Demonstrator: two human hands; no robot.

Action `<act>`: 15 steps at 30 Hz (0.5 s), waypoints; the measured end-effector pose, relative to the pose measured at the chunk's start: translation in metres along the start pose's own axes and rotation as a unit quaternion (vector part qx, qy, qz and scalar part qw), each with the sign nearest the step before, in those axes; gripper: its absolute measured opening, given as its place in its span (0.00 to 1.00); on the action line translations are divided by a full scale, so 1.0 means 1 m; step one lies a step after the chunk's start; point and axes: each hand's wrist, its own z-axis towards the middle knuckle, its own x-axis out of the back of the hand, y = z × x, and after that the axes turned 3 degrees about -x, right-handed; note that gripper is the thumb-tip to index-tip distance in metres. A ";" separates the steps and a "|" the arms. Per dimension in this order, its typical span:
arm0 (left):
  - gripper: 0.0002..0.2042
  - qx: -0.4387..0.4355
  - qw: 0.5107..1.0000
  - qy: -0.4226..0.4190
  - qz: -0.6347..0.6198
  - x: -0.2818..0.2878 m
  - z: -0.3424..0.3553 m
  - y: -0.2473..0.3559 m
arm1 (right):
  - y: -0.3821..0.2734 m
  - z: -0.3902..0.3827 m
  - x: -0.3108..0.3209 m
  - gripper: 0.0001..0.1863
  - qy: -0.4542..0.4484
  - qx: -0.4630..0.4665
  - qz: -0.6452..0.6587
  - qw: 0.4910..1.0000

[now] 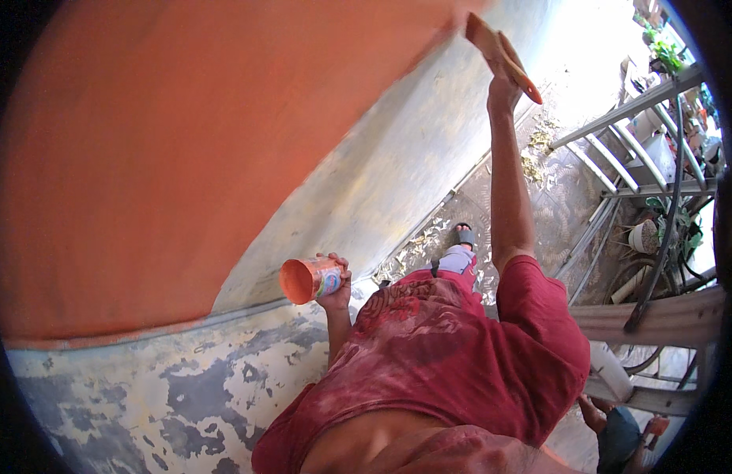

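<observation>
Orange cup (310, 280), just one, left grip (337, 292) around it, right grip (504, 88) clasping one brush (484, 39)

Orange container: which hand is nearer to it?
Left. The left hand holds the orange container; the right hand is well apart from it, toward the picture's upper right, holding the brush.

The wall (184, 158) is to the left, the ladder (619, 115) to the right. The can (302, 281) is in the left hand (340, 291), near the wall; the brush (484, 43) (farther forward) is in the right hand (504, 90).
</observation>
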 end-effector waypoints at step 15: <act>0.26 0.060 0.997 0.025 0.037 0.043 0.135 -0.155 | -0.049 -0.068 -0.029 0.27 -0.472 0.093 0.068 0.874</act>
